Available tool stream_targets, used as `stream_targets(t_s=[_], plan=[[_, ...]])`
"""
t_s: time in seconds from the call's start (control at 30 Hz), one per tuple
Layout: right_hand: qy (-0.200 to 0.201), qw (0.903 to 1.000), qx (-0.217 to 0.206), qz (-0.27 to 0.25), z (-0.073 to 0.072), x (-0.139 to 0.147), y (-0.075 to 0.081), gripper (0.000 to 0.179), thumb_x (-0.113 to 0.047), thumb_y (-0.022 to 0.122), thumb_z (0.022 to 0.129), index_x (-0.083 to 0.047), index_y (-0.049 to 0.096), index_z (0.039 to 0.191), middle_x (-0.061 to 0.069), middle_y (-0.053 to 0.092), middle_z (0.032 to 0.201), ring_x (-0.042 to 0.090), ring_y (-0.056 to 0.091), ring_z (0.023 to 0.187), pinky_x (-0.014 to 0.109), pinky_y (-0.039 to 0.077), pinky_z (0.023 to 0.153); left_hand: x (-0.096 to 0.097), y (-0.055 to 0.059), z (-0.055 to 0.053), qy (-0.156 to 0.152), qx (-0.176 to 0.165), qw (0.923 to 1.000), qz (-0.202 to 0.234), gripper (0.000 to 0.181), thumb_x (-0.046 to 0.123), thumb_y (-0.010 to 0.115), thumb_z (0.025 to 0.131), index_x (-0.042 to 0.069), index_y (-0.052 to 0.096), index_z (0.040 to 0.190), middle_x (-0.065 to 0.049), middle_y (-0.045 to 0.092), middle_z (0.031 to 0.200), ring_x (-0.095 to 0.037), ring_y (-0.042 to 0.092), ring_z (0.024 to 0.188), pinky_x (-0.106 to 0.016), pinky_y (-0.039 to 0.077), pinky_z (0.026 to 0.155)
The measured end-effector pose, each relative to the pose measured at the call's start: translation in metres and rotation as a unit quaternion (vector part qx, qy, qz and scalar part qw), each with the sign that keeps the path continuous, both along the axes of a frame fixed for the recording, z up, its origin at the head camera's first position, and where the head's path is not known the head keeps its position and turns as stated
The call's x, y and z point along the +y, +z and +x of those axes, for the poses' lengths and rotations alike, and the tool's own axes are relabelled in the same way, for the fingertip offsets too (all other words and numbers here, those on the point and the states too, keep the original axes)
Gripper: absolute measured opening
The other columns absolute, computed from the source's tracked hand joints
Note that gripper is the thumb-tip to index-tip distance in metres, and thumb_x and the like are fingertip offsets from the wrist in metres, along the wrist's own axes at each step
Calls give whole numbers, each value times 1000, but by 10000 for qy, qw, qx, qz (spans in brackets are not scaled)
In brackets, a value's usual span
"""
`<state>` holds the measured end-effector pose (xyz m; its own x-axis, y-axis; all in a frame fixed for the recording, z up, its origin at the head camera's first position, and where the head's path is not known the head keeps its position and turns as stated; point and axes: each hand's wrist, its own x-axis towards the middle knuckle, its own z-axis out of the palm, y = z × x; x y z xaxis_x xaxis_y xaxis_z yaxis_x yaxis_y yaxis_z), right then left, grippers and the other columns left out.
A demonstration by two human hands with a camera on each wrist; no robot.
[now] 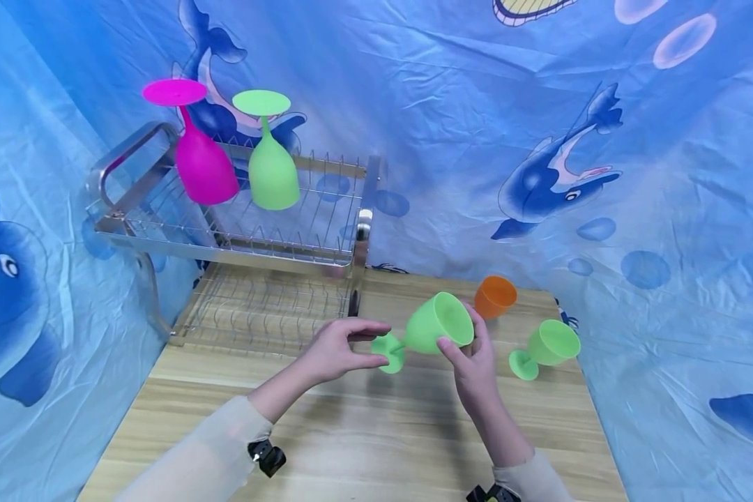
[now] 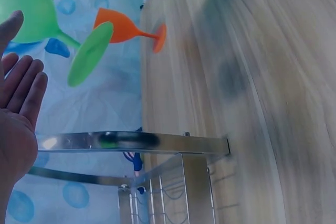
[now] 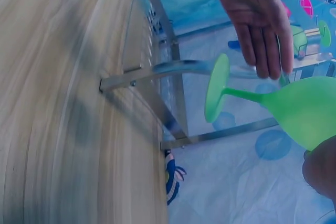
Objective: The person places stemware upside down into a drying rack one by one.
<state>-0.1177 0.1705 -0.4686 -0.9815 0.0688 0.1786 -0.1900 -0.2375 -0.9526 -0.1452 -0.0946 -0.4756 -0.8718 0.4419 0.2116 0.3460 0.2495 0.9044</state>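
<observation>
My right hand [image 1: 477,366] grips a green goblet [image 1: 429,326] by its bowl, near the rim, above the table. The goblet is tilted, its mouth toward the right and its foot toward the left. My left hand [image 1: 345,351] is beside the goblet's foot, fingers extended and thumb apart, holding nothing. In the left wrist view, the left hand [image 2: 18,95] shows straight fingers close to the goblet [image 2: 31,11]. The right wrist view shows the goblet's stem and foot [image 3: 216,88] pointing at the left hand [image 3: 260,24].
A two-tier metal dish rack [image 1: 257,258] stands at the left. On its upper tier, a magenta goblet [image 1: 207,167] and a green goblet [image 1: 273,171] are upside down. An orange goblet [image 1: 494,296] and another green goblet [image 1: 552,343] stand on the wooden table [image 1: 376,432] at the right.
</observation>
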Motion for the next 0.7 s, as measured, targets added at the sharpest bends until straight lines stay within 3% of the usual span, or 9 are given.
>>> stream_targets(t_s=[0.17, 0.43, 0.7], plan=[[75, 9997, 212, -58, 1, -6, 3, 67, 19, 63, 90, 0, 45, 152, 6, 59, 141, 19, 61, 124, 26, 55, 105, 6, 1, -6, 48, 116, 9998, -147, 53, 22, 95, 83, 8, 76, 131, -5, 76, 130, -23, 75, 116, -28, 59, 100], [202, 9993, 276, 149, 2, -19, 6, 76, 16, 71, 88, -3, 41, 156, 11, 54, 147, 24, 59, 128, 27, 55, 105, 12, -4, -15, -40, 284, 9996, 54, 49, 16, 94, 84, 3, 76, 128, -12, 78, 124, -26, 77, 110, -30, 61, 97], [217, 9991, 327, 143, 1, -27, 5, 80, 14, 73, 86, -3, 40, 157, 12, 53, 149, 25, 57, 129, 28, 54, 107, 11, -9, -20, 82, 28, 9998, 192, 46, 16, 94, 84, 2, 76, 125, -13, 78, 121, -27, 77, 109, -33, 62, 96]])
